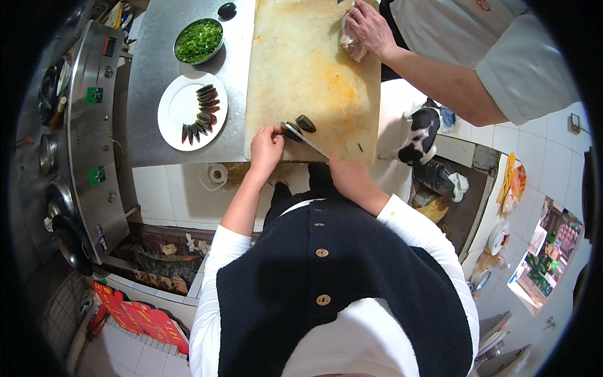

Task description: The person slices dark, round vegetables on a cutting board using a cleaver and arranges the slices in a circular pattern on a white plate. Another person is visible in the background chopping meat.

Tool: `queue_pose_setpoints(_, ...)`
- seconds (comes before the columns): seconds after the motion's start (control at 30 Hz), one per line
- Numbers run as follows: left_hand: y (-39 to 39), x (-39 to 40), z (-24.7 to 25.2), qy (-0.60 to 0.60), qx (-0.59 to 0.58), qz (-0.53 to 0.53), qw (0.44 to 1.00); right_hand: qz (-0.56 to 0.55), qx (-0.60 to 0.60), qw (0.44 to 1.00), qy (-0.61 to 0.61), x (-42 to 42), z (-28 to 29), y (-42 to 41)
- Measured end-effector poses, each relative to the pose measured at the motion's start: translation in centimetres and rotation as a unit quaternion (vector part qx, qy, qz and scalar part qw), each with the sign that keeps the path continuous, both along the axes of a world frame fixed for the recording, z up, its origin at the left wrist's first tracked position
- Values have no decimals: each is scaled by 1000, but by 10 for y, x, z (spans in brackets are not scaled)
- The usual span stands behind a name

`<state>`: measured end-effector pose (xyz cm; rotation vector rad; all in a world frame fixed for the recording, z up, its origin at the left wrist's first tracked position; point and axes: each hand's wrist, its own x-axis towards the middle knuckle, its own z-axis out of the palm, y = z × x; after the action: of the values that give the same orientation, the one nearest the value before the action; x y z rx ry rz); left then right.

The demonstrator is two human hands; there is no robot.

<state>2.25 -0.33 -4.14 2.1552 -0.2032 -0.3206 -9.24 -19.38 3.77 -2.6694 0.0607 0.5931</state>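
Note:
My right hand [351, 176] grips a knife [308, 143] near the front edge of the big cutting board [311, 80]. The blade lies at a dark preserved egg piece [292, 132], which the fingertips of my left hand [267, 147] hold steady on the board. Another dark egg piece [306, 123] rests just beyond the blade. To the left, a white plate [176, 106] carries a curved row of dark egg wedges [206, 106]. Behind it stands a metal bowl of chopped green onions [199, 41], with a whole dark egg [227, 10] near it on the steel table [150, 70].
Across the board, a co-worker's hand [372, 28] presses on a piece of raw meat [351, 40]. A black and white dog or cat [420, 134] is on the floor to the right of the board. A steel stove front [94, 141] runs along the left.

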Motion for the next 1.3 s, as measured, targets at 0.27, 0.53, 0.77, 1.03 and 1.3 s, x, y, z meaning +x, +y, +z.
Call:
queue_pose_setpoints(0.27, 3, -3, 5, 91, -50, -4, 995, 12, 15, 1000, -25, -3, -13, -6)
queue_pose_setpoints(0.53, 11, -2, 13, 19, 23, -116, 993, 0, 5, 1000, -15, 5, 1, -6)
queue_pose_setpoints(0.77, 59, 26, 28, 151, -71, 5, 986, 12, 14, 999, -32, 3, 2, -6)
queue_pose_setpoints(1.03, 137, 160, 36, 11, -147, 167, 975, 18, -15, 999, -42, -4, -5, -1)
queue_pose_setpoints(1.3, 231, 178, 65, 118, -38, 53, 991, 4, -47, 999, -8, -4, -5, 2)
